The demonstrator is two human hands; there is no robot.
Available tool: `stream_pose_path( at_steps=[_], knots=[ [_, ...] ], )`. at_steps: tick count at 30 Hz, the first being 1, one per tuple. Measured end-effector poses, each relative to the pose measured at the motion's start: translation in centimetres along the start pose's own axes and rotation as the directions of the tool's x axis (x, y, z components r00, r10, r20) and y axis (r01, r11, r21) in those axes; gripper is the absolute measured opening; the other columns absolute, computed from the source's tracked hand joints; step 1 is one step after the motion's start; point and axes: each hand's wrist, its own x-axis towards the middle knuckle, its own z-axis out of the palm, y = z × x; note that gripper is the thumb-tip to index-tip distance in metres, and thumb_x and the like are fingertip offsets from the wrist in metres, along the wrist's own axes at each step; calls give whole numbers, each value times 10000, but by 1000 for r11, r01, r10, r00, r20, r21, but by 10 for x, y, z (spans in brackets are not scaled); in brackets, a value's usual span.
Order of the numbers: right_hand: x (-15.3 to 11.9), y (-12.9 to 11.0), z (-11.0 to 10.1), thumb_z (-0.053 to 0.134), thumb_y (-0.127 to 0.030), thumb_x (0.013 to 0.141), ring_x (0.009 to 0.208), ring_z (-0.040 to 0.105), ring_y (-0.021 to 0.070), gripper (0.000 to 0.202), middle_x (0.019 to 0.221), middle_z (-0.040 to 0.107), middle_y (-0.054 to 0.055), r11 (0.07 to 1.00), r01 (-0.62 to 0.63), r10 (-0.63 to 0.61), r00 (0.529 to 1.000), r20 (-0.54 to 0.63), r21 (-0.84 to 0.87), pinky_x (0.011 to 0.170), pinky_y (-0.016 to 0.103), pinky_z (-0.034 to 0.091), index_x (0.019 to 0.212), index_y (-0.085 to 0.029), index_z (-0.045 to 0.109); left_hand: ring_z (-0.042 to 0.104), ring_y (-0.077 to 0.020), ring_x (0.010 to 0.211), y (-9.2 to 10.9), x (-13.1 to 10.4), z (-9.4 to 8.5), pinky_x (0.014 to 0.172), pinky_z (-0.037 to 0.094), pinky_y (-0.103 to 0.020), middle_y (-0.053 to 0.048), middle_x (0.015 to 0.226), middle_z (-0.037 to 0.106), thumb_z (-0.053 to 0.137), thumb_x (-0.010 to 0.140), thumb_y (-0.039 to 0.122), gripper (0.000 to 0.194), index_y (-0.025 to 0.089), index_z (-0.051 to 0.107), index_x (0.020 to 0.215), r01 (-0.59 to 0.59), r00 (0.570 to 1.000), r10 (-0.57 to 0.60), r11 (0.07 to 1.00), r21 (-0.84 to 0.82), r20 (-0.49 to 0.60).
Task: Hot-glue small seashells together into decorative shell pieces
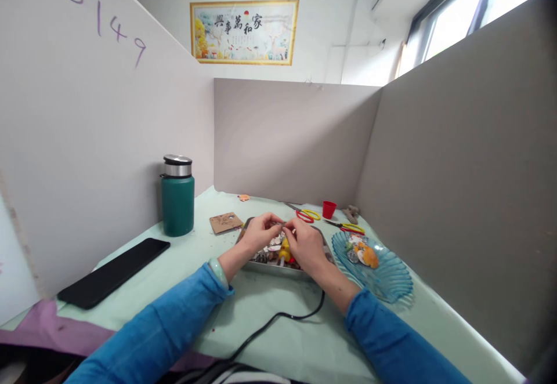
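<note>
My left hand (261,232) and my right hand (303,243) meet at the fingertips above a metal tray (272,268). Fingers and thumb are pinched together on each hand. Whatever sits between them is too small to make out. Inside the tray lie mixed small bits, among them a yellow piece (284,250) close beside my right hand. Both hands partly cover the tray.
Right of the tray stands a blue glass plate (394,276) with orange and white pieces. Behind lie red-and-yellow scissors (308,216), another pair (348,227) and a red cup (329,209). Leftward are brown cardboard (225,223), a green bottle (178,204), a black phone (115,271); a cable (278,315) runs in front.
</note>
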Motion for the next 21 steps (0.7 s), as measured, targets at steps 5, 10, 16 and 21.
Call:
stream_pose_path(
  at_steps=[5, 10, 16, 21],
  knots=[
    [0, 0, 0, 500, -235, 825, 651, 559, 132, 94, 733, 628, 3, 1000, -13, 13, 1000, 10, -16, 611, 231, 340, 772, -195, 567, 575, -121, 635, 4, -1, 0, 583, 458, -226, -31, 744, 626, 558, 722, 256, 186, 127, 589, 852, -4, 1000, 5, 1000, -21, 25],
    [0, 1, -1, 497, -244, 828, 652, 560, 133, 99, 736, 630, 5, 999, -32, 33, 999, 7, -28, 612, 231, 341, 780, -195, 568, 564, -114, 632, 5, -2, 0, 584, 456, -221, -30, 759, 623, 551, 735, 264, 198, 130, 595, 874, -15, 999, 16, 1000, -21, 36],
    [0, 1, -1, 493, -244, 831, 653, 562, 135, 107, 744, 636, 9, 1000, -11, 11, 1000, 10, -17, 620, 236, 346, 786, -194, 577, 571, -117, 627, 6, -2, 1, 588, 460, -226, -25, 732, 623, 581, 714, 284, 195, 129, 595, 832, 15, 1000, -14, 998, -60, 10],
    [0, 0, -2, 497, -250, 836, 651, 562, 138, 113, 732, 638, 7, 1000, -5, 5, 1000, 3, -7, 617, 234, 347, 779, -193, 577, 574, -114, 605, 19, -5, -1, 574, 456, -225, -24, 716, 625, 626, 680, 308, 228, 126, 596, 814, 128, 992, -125, 978, -163, 27]
  ],
)
